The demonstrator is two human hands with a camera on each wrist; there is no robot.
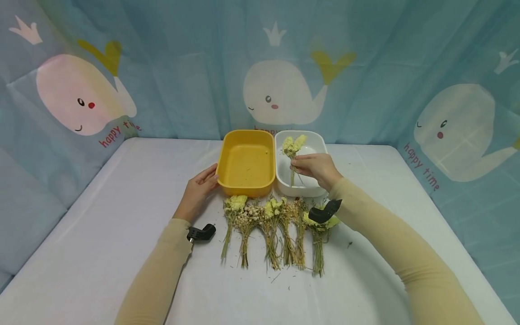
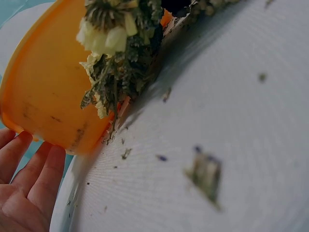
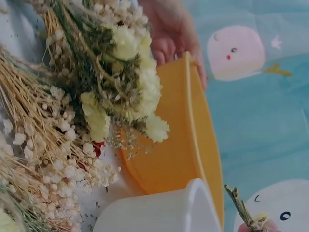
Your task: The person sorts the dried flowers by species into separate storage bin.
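Observation:
My right hand point(image 1: 321, 169) pinches the stems of a small bunch of pale yellow dried flowers point(image 1: 294, 145). The bunch is upright over the white tub point(image 1: 299, 191), its blossoms uppermost; in the right wrist view only the cut stem ends point(image 3: 236, 199) and a fingertip show. At the left side of the yellow tub point(image 1: 243, 192), my left hand point(image 1: 195, 194) touches the outer wall. Its fingers point(image 2: 44, 179) look fairly straight in the left wrist view. Several bunches of dried flowers point(image 1: 245, 221) lie in a row in front of the tubs.
The tubs stand side by side on a white-covered table point(image 1: 122, 253). Behind it hangs a blue curtain point(image 1: 191, 90) with whale prints. Small plant crumbs point(image 1: 275, 277) are scattered near the stems. A black wrist mount point(image 1: 325, 211) hangs over the rightmost bunch.

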